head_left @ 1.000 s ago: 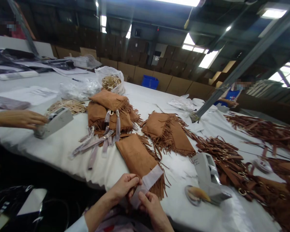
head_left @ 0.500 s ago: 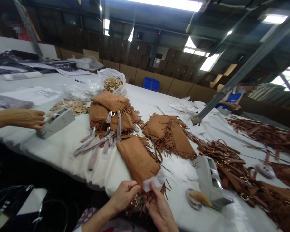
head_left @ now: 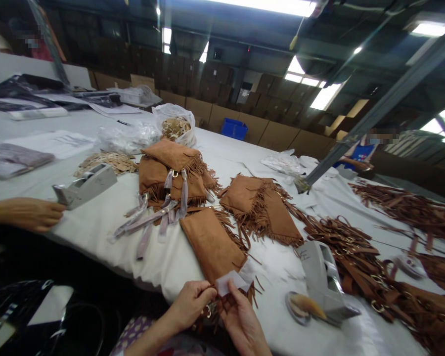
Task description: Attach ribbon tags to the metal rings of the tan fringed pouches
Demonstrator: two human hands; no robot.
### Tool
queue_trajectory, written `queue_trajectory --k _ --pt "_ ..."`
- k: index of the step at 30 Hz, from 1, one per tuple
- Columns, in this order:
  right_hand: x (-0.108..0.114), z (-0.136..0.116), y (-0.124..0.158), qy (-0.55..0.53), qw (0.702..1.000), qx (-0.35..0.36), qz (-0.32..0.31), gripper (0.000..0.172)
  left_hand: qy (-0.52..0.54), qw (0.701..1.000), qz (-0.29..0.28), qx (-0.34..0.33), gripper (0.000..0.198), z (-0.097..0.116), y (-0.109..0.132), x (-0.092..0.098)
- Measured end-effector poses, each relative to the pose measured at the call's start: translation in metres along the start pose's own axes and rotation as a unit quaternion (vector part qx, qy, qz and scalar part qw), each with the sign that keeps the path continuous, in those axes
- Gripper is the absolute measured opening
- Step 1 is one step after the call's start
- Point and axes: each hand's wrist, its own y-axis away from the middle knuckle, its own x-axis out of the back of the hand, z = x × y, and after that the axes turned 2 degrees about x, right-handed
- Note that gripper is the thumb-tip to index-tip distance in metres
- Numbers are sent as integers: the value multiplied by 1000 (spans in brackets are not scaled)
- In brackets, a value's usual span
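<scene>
A brown suede bag (head_left: 211, 242) with fringe lies at the table's front edge, its near end between my hands. My left hand (head_left: 191, 304) is closed, thumb against the fingers, on the bag's near corner; a gold-coloured metal clasp shows just below it. In my right hand (head_left: 243, 319) a thin white sheet (head_left: 230, 284) is pinched under the thumb, lying over the bag's end. Whether it is tissue or plastic I cannot tell. The strap parts under both hands are partly hidden.
Stacked fringed bags (head_left: 172, 173) with wrapped straps lie ahead, beside two more bags (head_left: 261, 205). A grey tape dispenser (head_left: 324, 282) and tape roll (head_left: 300, 309) stand right, near piled brown straps (head_left: 356, 257). A co-worker's hand (head_left: 33, 213) is near another dispenser (head_left: 87, 185).
The white sheet has shifted slightly left over the bag's end with my right hand. The co-worker's hand at left has moved down and left, away from the dispenser's top.
</scene>
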Motion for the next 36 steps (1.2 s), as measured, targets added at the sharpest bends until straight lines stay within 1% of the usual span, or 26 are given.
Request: queue_trajectory --k 2,6,10,11,12,14,16,18,21,24,26,27,28,29,31,32,34,36 --pt "0 2 1 10 1000 7 -7 36 -8 1000 -6 3 33 1 0 1" --pt "-2 3 5 66 996 51 -37 33 -27 1000 -14 7 34 8 3 4" --pt "-5 3 8 136 984 88 -72 33 -5 1000 -26 13 24 15 8 7" --pt "-5 3 8 154 980 98 -77 34 2 1000 -27 10 24 15 9 7" --pt "-4 3 7 173 976 109 -81 36 7 1000 -28 7 33 15 9 8" --pt "-2 4 4 213 964 136 -84 40 20 999 -35 4 59 12 9 9" --pt "1 5 1 256 950 157 -84 43 26 999 -47 -6 73 10 8 10" --pt "2 4 0 297 937 166 -82 45 11 997 -65 -29 76 11 7 11" --pt "-1 -3 5 342 919 183 -70 48 -45 992 -91 -80 73 22 2 9" --pt "-9 -20 17 369 900 225 -52 47 -88 984 -96 -119 71 41 -4 7" --pt "-14 -38 27 368 888 275 -32 44 -95 983 -92 -130 73 51 -9 7" --pt "-16 -48 31 363 881 304 -17 43 -103 981 -91 -136 71 54 -12 8" --pt "-17 -57 35 358 873 331 1 43 -119 978 -96 -145 65 56 -14 8" --pt "-18 -66 39 355 865 353 20 44 -138 972 -108 -156 54 56 -16 8" --pt "-19 -79 45 366 853 369 48 45 -161 961 -143 -173 31 51 -19 5" --pt "-19 -83 47 377 849 367 55 44 -158 958 -161 -176 23 46 -21 3" --pt "-20 -86 50 393 842 365 62 44 -129 962 -178 -162 18 36 -23 -4" --pt "-21 -83 51 395 836 375 58 44 -92 971 -173 -139 18 26 -24 -11"
